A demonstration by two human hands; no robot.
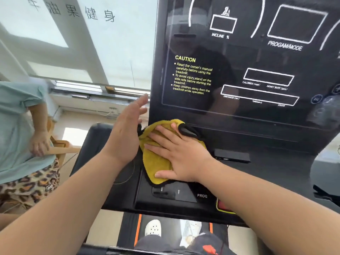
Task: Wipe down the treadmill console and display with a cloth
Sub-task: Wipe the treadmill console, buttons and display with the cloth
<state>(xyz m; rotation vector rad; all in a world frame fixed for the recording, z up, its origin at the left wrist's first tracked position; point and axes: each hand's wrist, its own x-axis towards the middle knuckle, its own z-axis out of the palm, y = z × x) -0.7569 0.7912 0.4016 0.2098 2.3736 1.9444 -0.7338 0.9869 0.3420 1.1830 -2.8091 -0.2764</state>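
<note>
A yellow cloth with a dark edge lies on the black treadmill console, just below the dark display. My right hand presses flat on the cloth with fingers spread, the fingertips reaching the display's lower left corner. My left hand hovers beside the cloth at the console's left end, fingers straight and apart, holding nothing. Its fingertips point up past the display's left edge. The display shows white outlined boxes and a yellow caution text.
Another person in a light green shirt stands at the left beside a wooden chair. A window fills the upper left. Console buttons marked PROG sit below the cloth. The treadmill belt and my feet show at the bottom.
</note>
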